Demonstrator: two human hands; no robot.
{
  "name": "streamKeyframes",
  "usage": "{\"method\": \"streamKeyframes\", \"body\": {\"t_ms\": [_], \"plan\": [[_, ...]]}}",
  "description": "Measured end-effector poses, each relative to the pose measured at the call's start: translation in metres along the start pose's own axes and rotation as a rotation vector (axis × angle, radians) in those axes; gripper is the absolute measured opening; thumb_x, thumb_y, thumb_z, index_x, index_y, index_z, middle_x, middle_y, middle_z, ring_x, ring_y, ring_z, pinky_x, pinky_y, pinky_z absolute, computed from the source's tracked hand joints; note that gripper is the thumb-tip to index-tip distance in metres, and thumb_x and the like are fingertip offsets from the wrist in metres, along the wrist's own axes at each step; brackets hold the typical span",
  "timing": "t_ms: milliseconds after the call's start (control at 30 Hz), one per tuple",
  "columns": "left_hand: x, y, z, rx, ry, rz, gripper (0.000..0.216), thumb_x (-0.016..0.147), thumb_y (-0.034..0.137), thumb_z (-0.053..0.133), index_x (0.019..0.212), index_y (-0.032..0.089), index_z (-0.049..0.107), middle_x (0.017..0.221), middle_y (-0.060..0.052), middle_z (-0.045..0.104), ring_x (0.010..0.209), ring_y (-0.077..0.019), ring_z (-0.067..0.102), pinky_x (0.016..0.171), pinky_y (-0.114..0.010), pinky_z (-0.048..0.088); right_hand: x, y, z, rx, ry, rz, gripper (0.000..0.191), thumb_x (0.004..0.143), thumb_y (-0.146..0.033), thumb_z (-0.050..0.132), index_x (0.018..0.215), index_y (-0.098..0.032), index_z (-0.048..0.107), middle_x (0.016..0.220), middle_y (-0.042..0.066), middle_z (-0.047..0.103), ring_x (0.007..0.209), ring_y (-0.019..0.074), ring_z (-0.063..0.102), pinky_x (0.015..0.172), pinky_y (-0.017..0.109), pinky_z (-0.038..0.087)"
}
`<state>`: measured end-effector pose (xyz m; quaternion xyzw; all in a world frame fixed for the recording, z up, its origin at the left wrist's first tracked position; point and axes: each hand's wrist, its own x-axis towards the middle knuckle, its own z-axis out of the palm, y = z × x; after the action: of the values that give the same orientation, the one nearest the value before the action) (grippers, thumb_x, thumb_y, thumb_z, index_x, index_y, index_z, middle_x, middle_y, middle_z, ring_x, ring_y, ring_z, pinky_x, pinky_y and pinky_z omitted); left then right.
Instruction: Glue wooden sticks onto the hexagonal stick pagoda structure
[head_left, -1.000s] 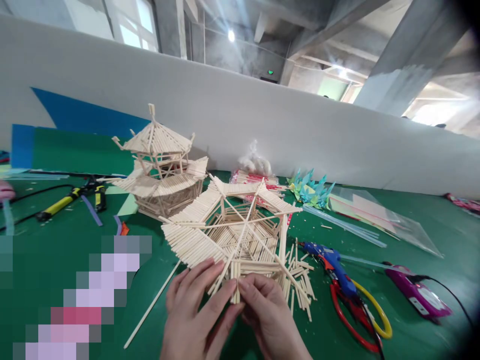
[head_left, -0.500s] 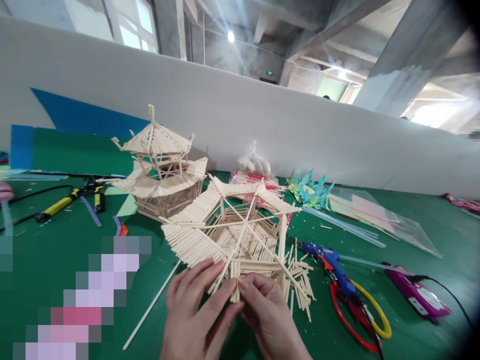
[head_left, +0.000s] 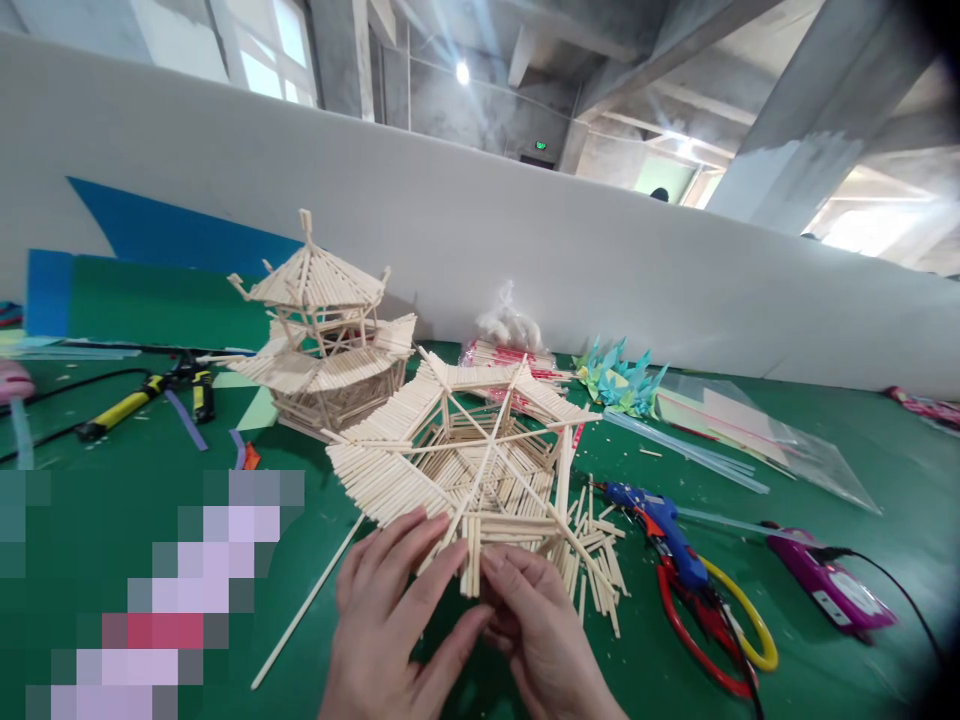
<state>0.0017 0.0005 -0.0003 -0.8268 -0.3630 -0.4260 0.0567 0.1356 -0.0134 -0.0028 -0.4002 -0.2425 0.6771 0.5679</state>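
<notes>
Wooden sticks form a hexagonal roof frame (head_left: 465,460) lying on the green counter (head_left: 750,520), in front of a finished stick pagoda (head_left: 319,335). Both hands work at its near edge: the left hand (head_left: 394,625) lays its fingers on a roof panel, while the right hand (head_left: 536,625) has its grip pinched on a short bundle of sticks (head_left: 472,560) at the frame's rim. Loose sticks (head_left: 596,565), a blue glue gun (head_left: 660,520) and scissors (head_left: 720,630) lie just to the right.
</notes>
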Motion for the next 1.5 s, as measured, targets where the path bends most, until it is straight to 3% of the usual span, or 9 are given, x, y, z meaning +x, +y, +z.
{"method": "streamKeyframes", "body": {"t_ms": [433, 1133, 1333, 1500], "plan": [[-0.0042, -0.0056, 0.0012, 0.049, 0.015, 0.051, 0.038, 0.072, 0.006, 0.061, 0.106, 0.022, 0.056, 0.113, -0.011, 0.054, 0.108, -0.0320, 0.046, 0.079, -0.049, 0.041, 0.0001, -0.0008, 0.0011, -0.037, 0.010, -0.012, 0.029, 0.060, -0.041, 0.075, 0.057, -0.014, 0.065, 0.041, -0.009, 0.036, 0.038, 0.0018, 0.022, 0.038, 0.017, 0.014], [-0.0024, -0.0047, -0.0003, 0.039, 0.005, 0.033, 0.034, 0.073, 0.007, 0.060, 0.104, 0.022, 0.057, 0.111, -0.011, 0.056, 0.107, -0.0310, 0.047, 0.078, -0.049, 0.043, 0.0016, -0.0025, 0.0040, -0.018, 0.015, -0.006, 0.030, 0.059, -0.042, 0.075, 0.056, -0.014, 0.064, 0.040, -0.009, 0.036, 0.038, 0.0011, 0.022, 0.037, 0.016, 0.013], [-0.0019, -0.0024, 0.0006, 0.011, 0.022, 0.018, 0.034, 0.074, 0.008, 0.060, 0.107, 0.013, 0.054, 0.109, -0.015, 0.057, 0.106, -0.0314, 0.047, 0.079, -0.049, 0.041, 0.0004, -0.0016, 0.0035, -0.002, 0.011, -0.002, 0.032, 0.059, -0.043, 0.075, 0.054, -0.014, 0.061, 0.040, -0.010, 0.033, 0.038, 0.0015, 0.020, 0.037, 0.017, 0.012], [-0.0018, -0.0024, 0.0017, 0.010, 0.011, 0.034, 0.035, 0.073, 0.005, 0.060, 0.105, 0.015, 0.056, 0.111, -0.014, 0.055, 0.108, -0.0321, 0.046, 0.079, -0.051, 0.041, 0.0009, -0.0007, 0.0035, 0.012, 0.000, 0.000, 0.033, 0.059, -0.043, 0.075, 0.054, -0.014, 0.061, 0.039, -0.011, 0.031, 0.038, 0.0017, 0.020, 0.038, 0.017, 0.012]]}}
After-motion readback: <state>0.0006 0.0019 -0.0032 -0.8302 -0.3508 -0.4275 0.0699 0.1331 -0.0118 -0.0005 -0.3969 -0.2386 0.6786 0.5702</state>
